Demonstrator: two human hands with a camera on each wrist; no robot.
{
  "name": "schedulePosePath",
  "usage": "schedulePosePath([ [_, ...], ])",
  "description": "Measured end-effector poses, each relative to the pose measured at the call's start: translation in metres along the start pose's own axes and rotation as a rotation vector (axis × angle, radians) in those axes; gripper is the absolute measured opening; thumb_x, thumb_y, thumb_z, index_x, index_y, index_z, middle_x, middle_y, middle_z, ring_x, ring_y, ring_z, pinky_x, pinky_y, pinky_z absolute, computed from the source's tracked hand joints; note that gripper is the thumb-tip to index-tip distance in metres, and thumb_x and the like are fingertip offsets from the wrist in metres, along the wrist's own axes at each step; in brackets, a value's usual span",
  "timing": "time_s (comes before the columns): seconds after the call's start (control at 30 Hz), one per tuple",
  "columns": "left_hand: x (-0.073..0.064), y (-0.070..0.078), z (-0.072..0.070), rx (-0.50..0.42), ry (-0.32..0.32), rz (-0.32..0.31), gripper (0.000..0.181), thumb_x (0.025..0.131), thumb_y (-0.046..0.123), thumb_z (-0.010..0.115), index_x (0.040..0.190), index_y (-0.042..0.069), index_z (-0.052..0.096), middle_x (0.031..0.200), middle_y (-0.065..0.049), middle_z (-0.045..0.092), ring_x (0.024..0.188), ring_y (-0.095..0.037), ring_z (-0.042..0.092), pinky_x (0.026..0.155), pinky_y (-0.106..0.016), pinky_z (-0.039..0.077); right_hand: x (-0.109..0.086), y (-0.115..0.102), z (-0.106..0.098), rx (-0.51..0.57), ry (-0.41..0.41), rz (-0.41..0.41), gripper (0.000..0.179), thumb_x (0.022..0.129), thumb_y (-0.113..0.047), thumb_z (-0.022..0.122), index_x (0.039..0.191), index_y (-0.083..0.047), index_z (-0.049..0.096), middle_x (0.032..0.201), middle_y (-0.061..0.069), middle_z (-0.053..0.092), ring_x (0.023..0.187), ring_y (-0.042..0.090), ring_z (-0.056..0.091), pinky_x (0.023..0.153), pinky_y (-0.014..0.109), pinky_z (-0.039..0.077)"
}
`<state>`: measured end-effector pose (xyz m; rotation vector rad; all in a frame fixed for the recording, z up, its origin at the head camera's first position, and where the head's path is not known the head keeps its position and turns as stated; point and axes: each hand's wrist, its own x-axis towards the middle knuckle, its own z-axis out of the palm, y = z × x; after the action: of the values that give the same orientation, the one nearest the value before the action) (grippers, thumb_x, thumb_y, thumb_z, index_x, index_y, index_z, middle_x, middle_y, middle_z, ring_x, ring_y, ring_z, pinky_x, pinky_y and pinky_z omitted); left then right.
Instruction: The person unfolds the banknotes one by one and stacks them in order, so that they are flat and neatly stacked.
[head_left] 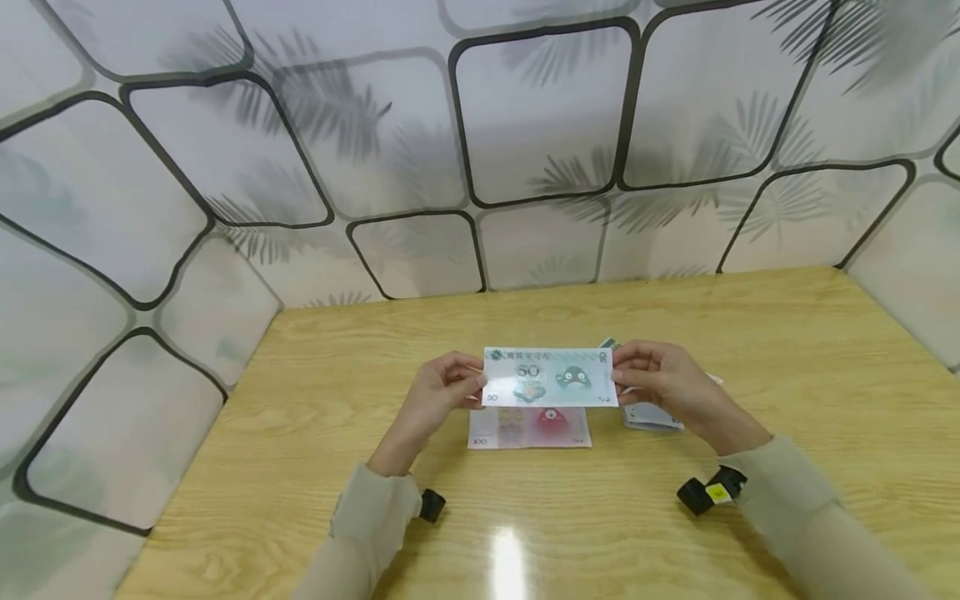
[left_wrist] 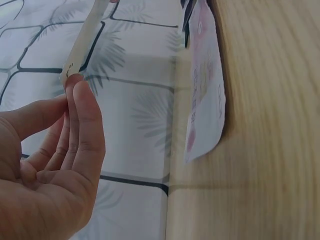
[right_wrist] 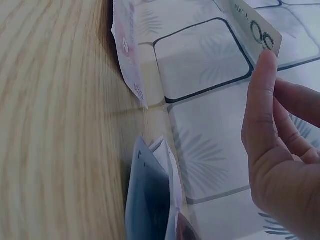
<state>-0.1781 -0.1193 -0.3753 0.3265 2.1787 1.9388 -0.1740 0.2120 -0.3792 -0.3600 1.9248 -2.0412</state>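
Green note point(right_wrist: 251, 24); YUAN point(right_wrist: 242, 12), right-wrist view only

The green play banknote point(head_left: 550, 379) shows "50", large and in its corner; the right wrist view adds "YUAN". Below the green play banknote, a pink play banknote point(head_left: 529, 429) reads "100".

- A table point(head_left: 262, 467) of pale yellow-brown wood with wavy grain runs across the head view; its top is smooth and shiny.
- A bright white reflection point(head_left: 508, 562) shows on its near part.
- A pink and white note point(head_left: 529, 428) marked 100 lies near the middle, a red cartoon figure on its right half; its far part is hidden in the head view, and it looks curved in the left wrist view.
- A loose pile of notes point(head_left: 651, 417) lies to the right, well apart from the table's edges, partly hidden, its pieces bent and overlapping.
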Motion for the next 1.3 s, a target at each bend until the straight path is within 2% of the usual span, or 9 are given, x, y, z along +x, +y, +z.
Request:
schedulePosePath([
  [0.27,0.003,0.001,-0.011,0.036,0.019,-0.003,0.023,0.098,-0.005,0.06,0.12,-0.012,0.059,0.086,-0.002,0.068,0.073,-0.014,0.066,0.074,-0.034,0.061,0.012,0.002,0.007,0.004,0.0,0.011,0.007,0.099,0.003,0.06,0.107,0.001,0.061,0.089,0.007,0.069,0.079,0.017,0.066,0.072,0.031,0.06],
  [0.47,0.006,-0.004,-0.014,0.037,-0.023,-0.002,0.024,0.098,-0.004,0.061,0.12,-0.011,0.06,0.083,-0.003,0.068,0.074,-0.014,0.065,0.077,-0.038,0.061,0.013,0.003,0.007,-0.022,0.0,0.023,0.008,0.099,0.004,0.06,0.107,0.005,0.06,0.087,0.008,0.068,0.077,0.017,0.066,0.07,0.032,0.06],
  [0.73,0.005,-0.006,-0.016,0.055,-0.048,-0.03,0.024,0.097,-0.007,0.06,0.121,-0.012,0.059,0.086,-0.007,0.069,0.075,-0.016,0.067,0.08,-0.046,0.061,0.014,0.007,0.008,-0.092,0.013,0.067,0.016,0.099,0.003,0.06,0.113,0.011,0.056,0.087,0.007,0.067,0.076,0.017,0.066,0.07,0.033,0.061],
  [0.97,0.005,-0.013,-0.02,0.07,-0.096,-0.027,0.028,0.097,-0.009,0.059,0.125,-0.013,0.057,0.091,-0.011,0.071,0.076,-0.016,0.068,0.079,-0.044,0.061,0.017,0.01,0.013,-0.163,0.003,0.08,0.024,0.098,0.005,0.059,0.116,0.018,0.051,0.086,0.008,0.067,0.073,0.018,0.068,0.069,0.033,0.061],
  [1.13,0.004,-0.013,-0.018,0.1,-0.109,-0.066,0.031,0.096,-0.008,0.061,0.127,-0.012,0.057,0.092,-0.013,0.071,0.076,-0.018,0.069,0.077,-0.041,0.061,0.018,0.014,0.015,-0.208,-0.028,0.09,0.024,0.097,0.009,0.057,0.116,0.02,0.048,0.082,0.009,0.067,0.069,0.017,0.068,0.065,0.031,0.061],
  [1.3,0.005,-0.014,-0.018,0.12,-0.12,-0.119,0.034,0.096,-0.009,0.06,0.129,-0.011,0.056,0.096,-0.017,0.07,0.077,-0.023,0.071,0.076,-0.039,0.062,0.02,0.017,0.017,-0.193,-0.062,0.076,0.026,0.096,0.013,0.055,0.117,0.024,0.045,0.079,0.008,0.067,0.066,0.014,0.067,0.063,0.03,0.061],
])
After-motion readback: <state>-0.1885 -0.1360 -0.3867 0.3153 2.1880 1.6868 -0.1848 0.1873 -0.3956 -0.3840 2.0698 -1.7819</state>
